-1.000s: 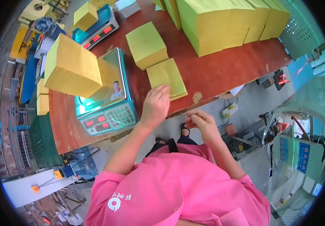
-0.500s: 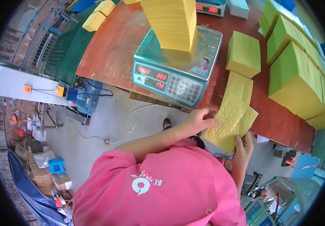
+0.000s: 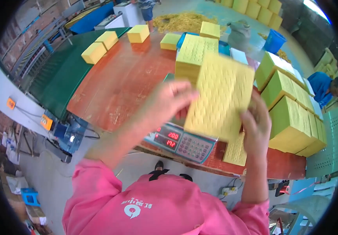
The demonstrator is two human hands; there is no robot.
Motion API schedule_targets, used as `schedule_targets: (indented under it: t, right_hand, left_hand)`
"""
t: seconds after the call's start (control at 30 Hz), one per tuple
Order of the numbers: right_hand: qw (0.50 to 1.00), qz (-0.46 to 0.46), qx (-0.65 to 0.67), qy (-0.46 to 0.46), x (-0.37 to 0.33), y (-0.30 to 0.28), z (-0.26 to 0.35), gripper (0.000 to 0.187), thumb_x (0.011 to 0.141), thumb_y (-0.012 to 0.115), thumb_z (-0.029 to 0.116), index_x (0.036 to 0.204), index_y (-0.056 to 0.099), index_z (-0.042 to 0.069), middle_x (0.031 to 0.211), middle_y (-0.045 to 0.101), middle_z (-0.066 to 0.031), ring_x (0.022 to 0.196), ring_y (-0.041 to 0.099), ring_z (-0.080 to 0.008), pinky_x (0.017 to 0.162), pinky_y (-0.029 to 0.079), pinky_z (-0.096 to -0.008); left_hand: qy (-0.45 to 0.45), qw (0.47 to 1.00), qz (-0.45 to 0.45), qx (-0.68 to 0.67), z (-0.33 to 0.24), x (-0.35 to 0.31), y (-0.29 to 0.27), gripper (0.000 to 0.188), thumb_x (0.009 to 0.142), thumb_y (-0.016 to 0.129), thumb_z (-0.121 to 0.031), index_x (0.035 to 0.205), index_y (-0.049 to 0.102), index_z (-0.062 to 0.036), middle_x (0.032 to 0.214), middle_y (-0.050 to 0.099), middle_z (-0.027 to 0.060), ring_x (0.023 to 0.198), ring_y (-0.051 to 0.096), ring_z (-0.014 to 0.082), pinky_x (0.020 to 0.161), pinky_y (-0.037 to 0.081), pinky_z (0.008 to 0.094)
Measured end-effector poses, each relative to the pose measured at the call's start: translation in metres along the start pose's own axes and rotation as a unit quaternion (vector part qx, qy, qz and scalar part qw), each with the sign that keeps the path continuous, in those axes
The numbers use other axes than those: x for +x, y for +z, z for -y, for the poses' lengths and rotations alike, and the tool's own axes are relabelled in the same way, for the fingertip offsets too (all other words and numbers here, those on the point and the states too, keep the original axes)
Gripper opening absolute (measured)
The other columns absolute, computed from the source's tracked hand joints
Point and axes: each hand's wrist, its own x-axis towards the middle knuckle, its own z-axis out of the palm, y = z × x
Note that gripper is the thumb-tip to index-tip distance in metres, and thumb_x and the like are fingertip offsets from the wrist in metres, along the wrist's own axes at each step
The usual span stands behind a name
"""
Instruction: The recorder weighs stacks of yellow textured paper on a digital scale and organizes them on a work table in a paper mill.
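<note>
Red-brown tabletop [image 3: 118,94] spans the middle of the frame, bordered at left by a green-covered surface [image 3: 61,80]. Tall blocks of yellow paper [image 3: 290,125] stand at right. Near centre, a digital scale [image 3: 194,147] shows its lit panel; a yellow stack [image 3: 198,49] rises beyond it. A small yellow sheet [image 3: 237,150] lies on the table right of the panel.

An embossed yellow pad [image 3: 219,98] is held up at centre, its long axis steep, top end leaning right. In the picture it overlaps the lower right of the yellow stack, with the left hand [image 3: 173,98] the nearer to that stack. Right hand [image 3: 257,121]: thumb and fingers closed on the pad's right edge. Left hand: fingers bent, thumb tip at the left edge; whether they grip cannot be told through blur.

Hidden: most of the scale's platform and the stack's base. Contact between pad and stack cannot be confirmed; the pad's thickness is unclear.
</note>
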Motion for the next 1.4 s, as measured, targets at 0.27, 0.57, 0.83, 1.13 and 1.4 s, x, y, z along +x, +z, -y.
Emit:
schedule_targets:
  t: [0.27,0.57,0.83,1.13,1.4]
  right_hand:
    - [0.995,0.011,0.099,0.024,0.159,0.065,0.000,0.049,0.086,0.067,0.009,0.131,0.052,-0.001,0.083,0.063,-0.0059,0.063,0.055,-0.0099,0.055,0.041,-0.0251]
    - [0.996,0.011,0.060,0.057,0.168,0.072,-0.024,0.048,0.084,0.068,0.011,0.127,0.054,-0.004,0.076,0.062,-0.0058,0.059,0.054,-0.0119,0.051,0.039,-0.0266]
    - [0.997,0.012,0.055,0.059,0.169,0.068,-0.036,0.049,0.083,0.069,0.011,0.127,0.053,-0.005,0.077,0.063,-0.0074,0.062,0.057,-0.0122,0.051,0.042,-0.0264]
    - [0.992,-0.035,0.016,-0.119,0.136,0.032,-0.009,0.051,0.083,0.069,0.013,0.127,0.052,-0.008,0.086,0.065,-0.0115,0.069,0.061,-0.0129,0.059,0.051,-0.0284]
    - [0.998,-0.029,-0.042,0.048,-0.003,-0.096,-0.019,0.016,0.089,0.062,0.012,0.094,0.063,-0.003,0.074,0.059,-0.0005,0.063,0.055,-0.0059,0.054,0.045,-0.0233]
  left_hand:
    - [0.001,1.000,0.025,0.003,-0.012,0.156,-0.105,0.023,0.092,0.063,-0.031,0.081,0.065,-0.0110,0.066,0.062,-0.0019,0.054,0.055,0.0073,0.049,0.039,0.0217]
    - [-0.070,0.996,0.040,0.024,0.021,0.177,-0.113,0.025,0.090,0.063,-0.032,0.077,0.063,-0.0114,0.064,0.061,0.0004,0.049,0.052,0.0093,0.044,0.034,0.0245]
    - [-0.085,0.995,0.037,0.024,0.022,0.173,-0.111,0.024,0.090,0.064,-0.031,0.075,0.062,-0.0126,0.063,0.058,-0.0018,0.049,0.049,0.0073,0.043,0.032,0.0222]
    - [0.102,0.987,-0.079,0.094,-0.030,0.123,-0.044,0.019,0.092,0.062,-0.027,0.081,0.063,-0.0122,0.067,0.054,-0.0070,0.061,0.048,0.0020,0.053,0.035,0.0202]
    - [0.083,0.991,0.015,0.104,-0.007,0.049,0.096,0.026,0.097,0.061,-0.021,0.076,0.057,-0.0067,0.064,0.054,-0.0057,0.060,0.048,0.0017,0.053,0.040,0.0205]
